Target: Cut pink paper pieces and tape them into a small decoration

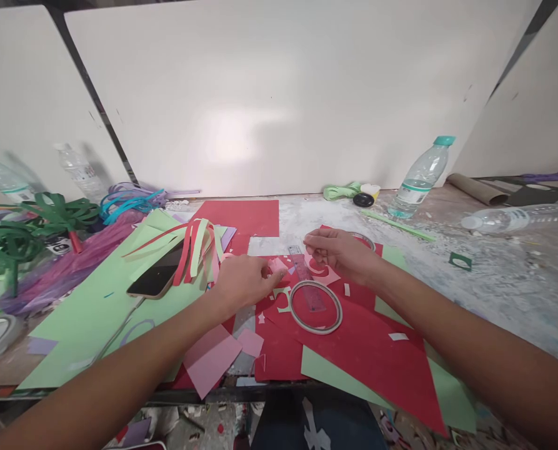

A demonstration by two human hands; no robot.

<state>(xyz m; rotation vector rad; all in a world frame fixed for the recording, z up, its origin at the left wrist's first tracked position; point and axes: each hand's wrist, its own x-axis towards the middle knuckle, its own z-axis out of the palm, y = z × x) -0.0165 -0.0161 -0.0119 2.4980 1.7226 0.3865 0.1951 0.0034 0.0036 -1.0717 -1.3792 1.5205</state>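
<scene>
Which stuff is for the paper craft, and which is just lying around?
Probably for the craft:
- pink scraps near the left hand
- red paper
- clear ruler

Probably just lying around:
- phone
- teal-capped bottle at right
- cardboard tube

One left hand, one right hand, four plastic bottles, one phone, one cable, one ruler, one cardboard tube, one white roll, two thin rings and one dark green square with a hole. Paper scraps are too many to count with certainty.
</scene>
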